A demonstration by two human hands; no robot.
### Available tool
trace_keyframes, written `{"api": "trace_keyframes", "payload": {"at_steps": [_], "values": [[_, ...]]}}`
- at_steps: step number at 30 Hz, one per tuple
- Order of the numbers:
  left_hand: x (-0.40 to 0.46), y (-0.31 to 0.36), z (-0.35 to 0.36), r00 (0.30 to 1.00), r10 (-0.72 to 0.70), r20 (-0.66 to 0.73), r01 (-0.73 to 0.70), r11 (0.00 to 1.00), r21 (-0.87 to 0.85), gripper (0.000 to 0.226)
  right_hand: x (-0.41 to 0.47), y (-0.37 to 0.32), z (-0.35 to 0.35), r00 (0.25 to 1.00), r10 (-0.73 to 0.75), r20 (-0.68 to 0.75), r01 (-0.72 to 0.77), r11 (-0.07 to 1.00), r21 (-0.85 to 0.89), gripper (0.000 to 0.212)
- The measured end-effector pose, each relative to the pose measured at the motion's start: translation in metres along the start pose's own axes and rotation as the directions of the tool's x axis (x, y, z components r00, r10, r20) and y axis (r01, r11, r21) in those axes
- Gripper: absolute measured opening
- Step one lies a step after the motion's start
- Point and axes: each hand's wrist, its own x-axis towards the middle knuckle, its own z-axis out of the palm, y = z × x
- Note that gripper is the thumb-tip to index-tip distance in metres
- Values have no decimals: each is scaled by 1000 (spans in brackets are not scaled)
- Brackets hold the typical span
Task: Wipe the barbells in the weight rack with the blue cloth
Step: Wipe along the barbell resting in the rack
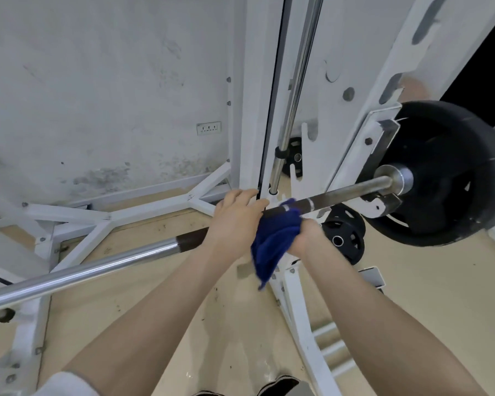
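The right hand [303, 237] clutched a bunched dark-blue cloth [272, 238] against the long steel barbell shaft [352, 192], fingers curled into the fabric, with a loose tail of cloth hanging below the bar. Just beside it, the left hand [235, 221] lay over the same shaft, fingers folded over the top of the bar, apparently steadying it; whether the thumb closed underneath could not be seen.

The bar ran on a diagonal, from lower left up to the right. Its bright chrome stretch [83, 270] extended away past the left hand, with a dark rough-looking band showing at that hand's edge. To the right of the cloth a second dark band gave way to bare metal, then a collar and a large black weight plate [452, 172], where the bar sat in the hooks of the white-painted steel rack [352, 130]. A chrome guide rod [295, 90] rose upright behind the hands, and a smaller black plate [345, 234] hung low on the frame, over a beige floor.

The wiping looked to be in progress near the plate end. The short run toward the collar lay on the cloth hand's own side; the far longer run lay beyond the left hand, which would probably have to give way for the cloth to travel down that axis.
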Motion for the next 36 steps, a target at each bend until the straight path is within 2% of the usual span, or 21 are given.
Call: {"api": "trace_keyframes", "payload": {"at_steps": [1, 3, 4, 5, 7, 9, 11, 12, 14, 17, 19, 22, 23, 25, 27, 29, 31, 33, 34, 35, 36], "values": [[4, 4, 2, 1000, -3, 9, 3, 1000, 18, 38, 3, -18, -12, 991, -114, -66, 107, 989, -102, 30], [10, 15, 5, 998, -41, 38, 40, 999, 31, 34, 23, -44, -30, 942, -238, -238, 163, 941, -297, 28], [12, 21, 7, 996, -70, 47, 68, 997, 32, 33, 32, -47, -35, 920, -293, -261, 180, 906, -383, 30], [16, 28, 9, 994, -98, 49, 97, 995, 35, 32, 34, -48, -36, 924, -296, -241, 188, 902, -389, 31], [22, 39, 12, 990, -136, 27, 134, 990, 48, 34, 20, -41, -25, 972, -195, -129, 154, 950, -272, 29], [31, 50, 15, 990, -142, -4, 142, 988, 60, 37, 11, -36, -16, 999, -33, -12, 30, 979, -200, 31], [39, 57, 20, 992, -129, 11, 128, 990, 60, 40, 16, -46, -17, 997, 17, -79, -30, 986, -163, 31], [42, 60, 23, 992, -127, 28, 125, 991, 57, 42, 22, -59, -22, 993, 21, -116, -27, 998, -58, 30], [44, 62, 27, 989, -144, 41, 142, 988, 55, 43, 31, -83, -33, 982, -60, -179, 64, 998, 16, 29], [41, 61, 33, 985, -171, -23, 172, 983, 71, 37, 32, -102, -46, 982, -24, -190, 59, 982, 179, 20], [40, 63, 35, 981, -189, -37, 192, 979, 72, 33, 21, -91, -43, 990, -59, -129, 79, 984, 157, 20], [44, 70, 37, 974, -224, -22, 225, 969, 102, 34, 12, -65, -37, 995, -83, -56, 78, 993, -93, 31], [45, 69, 36, 972, -231, -27, 233, 966, 112, 33, 9, -65, -34, 997, -57, -46, 51, 993, -110, 31], [44, 69, 35, 968, -248, -43, 251, 962, 110, 31, 7, -79, -37, 999, -25, -22, 25, 1000, 0, 32], [42, 70, 36, 965, -257, -57, 261, 960, 96, 32, 8, -97, -44, 993, -60, -99, 70, 992, 106, 29], [41, 71, 37, 963, -259, -74, 265, 960, 87, 32, 1, -99, -50, 969, -123, -212, 131, 991, 23, 25], [42, 72, 38, 961, -265, -84, 272, 959, 85, 32, -15, -95, -51, 940, -221, -261, 185, 970, -155, 24], [43, 74, 38, 959, -270, -85, 277, 957, 81, 31, -31, -96, -48, 884, -444, -148, 345, 831, -437, 25], [43, 75, 38, 958, -271, -89, 278, 958, 75, 31, -35, -99, -45, 816, -577, -28, 471, 693, -547, 27], [42, 75, 38, 958, -271, -95, 278, 959, 64, 31, -36, -104, -41, 707, -697, 117, 596, 500, -628, 27], [42, 74, 38, 957, -271, -100, 277, 959, 50, 30, -33, -110, -36, 572, -778, 259, 652, 240, -720, 24]]}}
